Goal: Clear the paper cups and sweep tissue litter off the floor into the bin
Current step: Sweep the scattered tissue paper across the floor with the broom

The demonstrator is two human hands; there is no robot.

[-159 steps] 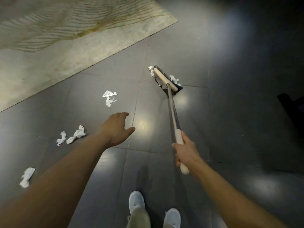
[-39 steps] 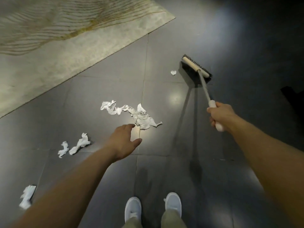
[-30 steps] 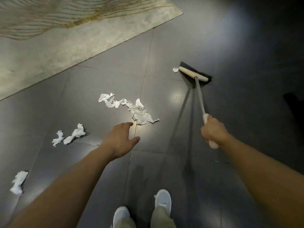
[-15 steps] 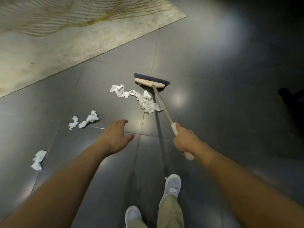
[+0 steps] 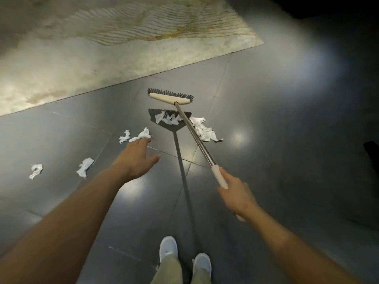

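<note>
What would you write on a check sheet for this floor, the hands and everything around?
Surface: dark glossy floor tiles, lamp glare on them.
Job's things: broom, head raised above its shadow; tissue pile under the shaft; four tissue scraps to the left; no cups or bin seen.
Clutter: nothing seen beyond the tissue.
Hands: right hand grips the broom's white handle end; left hand open, holding nothing.
Cables: nothing seen.
Surroundings: pale patterned rug beyond; white shoes below; dark object at right edge, unclear.
</note>
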